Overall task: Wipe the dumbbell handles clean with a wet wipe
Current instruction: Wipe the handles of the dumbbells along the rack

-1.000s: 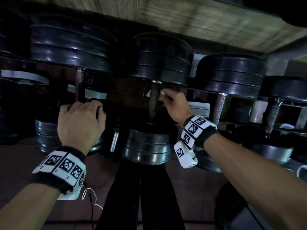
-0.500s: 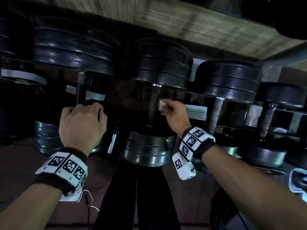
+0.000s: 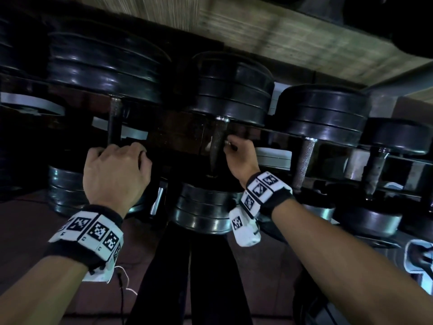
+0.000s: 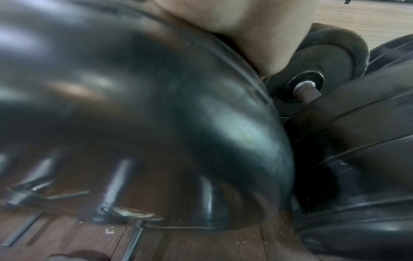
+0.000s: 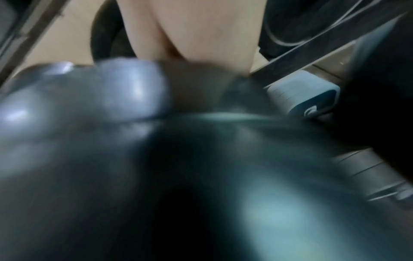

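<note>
A row of black dumbbells lies on a dark rack (image 3: 178, 134), each with one stack of plates far from the person and one near, the handles running between. The right hand (image 3: 239, 158) is at the handle of the middle dumbbell (image 3: 216, 146), touching its right side about halfway along, with the fingers curled in toward the bar. A small white scrap shows at the fingertips (image 3: 228, 143), pressed between them and the metal; it is probably the wet wipe (image 3: 226, 142), though only a sliver of it is visible, and a pale patch on the left side of the bar may be more of it. The near plates of this dumbbell (image 3: 203, 207) sit just below the wrist.

The left hand (image 3: 116, 174) is on the next dumbbell to the left, its fingers curled over the lower part of that dumbbell's handle (image 3: 114, 125), knuckles toward the camera; the bare upper part of the bar rises above the hand to the far plates (image 3: 103, 66).

Both wrist views are filled with blurred black plate surfaces and show little of the fingers. In the left wrist view a rough-surfaced handle end (image 4: 307, 92) shows between plates, with reddish-brown wooden floor (image 4: 201, 243) below. To the right stand two more dumbbells, the nearer one with a knurled silver handle (image 3: 304, 160).
</note>
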The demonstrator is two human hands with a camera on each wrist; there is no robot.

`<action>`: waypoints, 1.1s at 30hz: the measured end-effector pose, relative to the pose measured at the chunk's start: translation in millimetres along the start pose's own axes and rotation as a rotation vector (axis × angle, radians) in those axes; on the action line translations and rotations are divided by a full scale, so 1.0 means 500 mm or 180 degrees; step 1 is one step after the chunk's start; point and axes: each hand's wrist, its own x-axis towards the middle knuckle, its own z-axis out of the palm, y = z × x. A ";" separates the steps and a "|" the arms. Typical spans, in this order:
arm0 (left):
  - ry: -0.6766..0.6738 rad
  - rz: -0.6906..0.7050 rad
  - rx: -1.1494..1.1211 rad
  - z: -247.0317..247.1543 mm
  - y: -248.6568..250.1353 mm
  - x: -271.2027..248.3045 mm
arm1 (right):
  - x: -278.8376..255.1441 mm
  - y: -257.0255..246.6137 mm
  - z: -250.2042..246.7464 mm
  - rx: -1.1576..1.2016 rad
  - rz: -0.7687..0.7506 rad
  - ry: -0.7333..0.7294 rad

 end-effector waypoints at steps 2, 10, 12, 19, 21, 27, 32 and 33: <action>-0.0018 -0.0019 0.0001 0.001 -0.001 0.000 | 0.007 -0.005 0.004 0.0084 0.0038 -0.0074; -0.0094 -0.0048 0.0117 -0.002 0.000 0.001 | -0.066 0.024 -0.032 -0.0046 -0.0057 -0.0395; -0.0116 -0.0055 0.0153 -0.002 0.001 0.003 | -0.036 0.009 -0.012 -0.0074 -0.0058 -0.0366; -0.0167 -0.0079 0.0181 -0.003 0.001 0.005 | -0.071 0.036 -0.043 0.0078 0.0362 -0.0717; -0.0177 -0.0077 0.0174 -0.002 0.000 0.005 | -0.074 0.038 -0.052 0.0028 0.0376 -0.0874; -0.0214 -0.0047 0.0119 -0.009 0.002 0.005 | -0.021 -0.062 -0.079 -0.0246 -0.0411 0.0294; -0.0269 -0.0058 0.0131 -0.012 0.004 0.005 | -0.068 -0.076 -0.076 -0.0511 -0.0633 0.0266; -0.0287 -0.0060 0.0140 -0.011 0.004 0.006 | -0.083 -0.064 -0.084 -0.0495 -0.0662 0.0032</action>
